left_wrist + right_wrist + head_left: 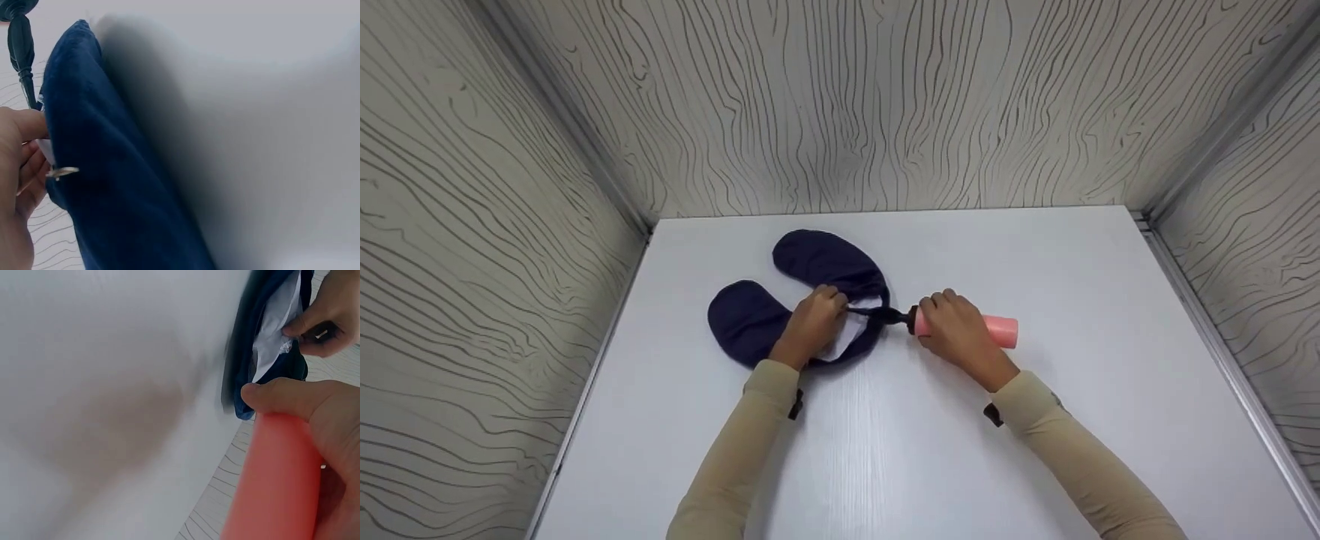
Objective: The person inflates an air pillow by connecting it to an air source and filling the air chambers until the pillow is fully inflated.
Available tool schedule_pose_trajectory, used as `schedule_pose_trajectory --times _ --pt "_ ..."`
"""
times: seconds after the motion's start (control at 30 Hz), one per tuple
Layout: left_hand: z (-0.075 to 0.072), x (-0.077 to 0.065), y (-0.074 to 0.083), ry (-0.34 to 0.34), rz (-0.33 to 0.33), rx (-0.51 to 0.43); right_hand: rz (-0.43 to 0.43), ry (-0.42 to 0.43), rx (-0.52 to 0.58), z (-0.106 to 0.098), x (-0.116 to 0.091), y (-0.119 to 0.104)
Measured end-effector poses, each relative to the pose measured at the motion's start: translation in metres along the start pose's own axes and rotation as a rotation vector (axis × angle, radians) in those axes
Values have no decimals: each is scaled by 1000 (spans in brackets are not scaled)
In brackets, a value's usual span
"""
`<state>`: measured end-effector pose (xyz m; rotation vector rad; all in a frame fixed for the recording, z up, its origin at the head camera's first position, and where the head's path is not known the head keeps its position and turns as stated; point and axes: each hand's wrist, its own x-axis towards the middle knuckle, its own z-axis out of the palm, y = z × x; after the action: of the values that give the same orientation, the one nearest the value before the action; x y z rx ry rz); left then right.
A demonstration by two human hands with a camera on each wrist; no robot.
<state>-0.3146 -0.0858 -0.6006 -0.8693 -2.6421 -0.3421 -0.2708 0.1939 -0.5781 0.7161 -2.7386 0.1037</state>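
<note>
Wood-grain-patterned panels (840, 105) enclose a white tabletop (1072, 262). Positioned left of the tabletop's centre is a navy U-shaped cushion (829, 262), its ends directed left. At its inner opening, the left hand (816, 319) has thumb and fingers pinched on a white liner (273, 337). To the right, the right hand (956, 330) has its fingers clamped round a pink cylinder (1001, 331). A dark stem (889, 315) extends from the cylinder across the cushion's edge to the left fingertips.
</note>
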Motion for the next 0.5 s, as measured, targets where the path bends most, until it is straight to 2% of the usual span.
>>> schedule_pose_trajectory --times 0.17,0.27,0.37,0.5 --pt "-4 3 6 84 43 -17 14 -13 -8 0 0 3" --pt "-6 9 16 95 72 -36 33 -16 -1 0 -1 3" --pt "-8 16 27 34 79 -64 42 -20 -8 0 0 3" --pt "-12 25 42 -126 58 -105 42 -46 -38 0 4 1"
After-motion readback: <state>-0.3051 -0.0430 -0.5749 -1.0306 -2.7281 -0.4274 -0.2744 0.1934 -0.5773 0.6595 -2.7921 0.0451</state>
